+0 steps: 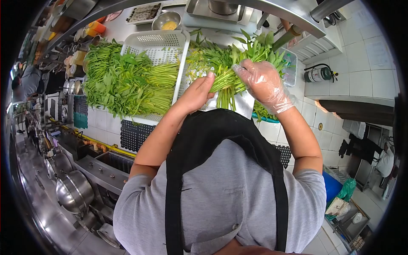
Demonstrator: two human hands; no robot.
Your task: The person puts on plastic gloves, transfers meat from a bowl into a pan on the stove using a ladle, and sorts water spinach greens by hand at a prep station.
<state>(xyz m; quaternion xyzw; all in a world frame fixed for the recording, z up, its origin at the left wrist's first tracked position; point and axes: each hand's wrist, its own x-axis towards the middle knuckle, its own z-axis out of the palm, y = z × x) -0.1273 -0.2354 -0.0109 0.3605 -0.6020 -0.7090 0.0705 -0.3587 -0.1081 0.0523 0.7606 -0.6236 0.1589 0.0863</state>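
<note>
Between my hands is a bunch of leafy green stems (pixel 225 81), its leaves pointing to the upper right. My bare left hand (pixel 197 93) closes around the cut ends, thumb uppermost. On my right hand (pixel 261 83) is a clear plastic glove, and its fingers wrap the bunch nearer the leaves. More loose greens (pixel 226 100) lie on the worktop below and behind the bunch. To the left, a white perforated basket (pixel 184 55) carries a large heap of the same greens (pixel 127 80), stems turned toward me.
A metal bowl (pixel 166 21) with something yellow, a tray of dark strips (pixel 144 13) and a steel pan (pixel 199 12) stand at the back. A steel rail (pixel 293 21) crosses overhead. A clear plastic container (pixel 290 68) is at right. Another person (pixel 29 83) is far left.
</note>
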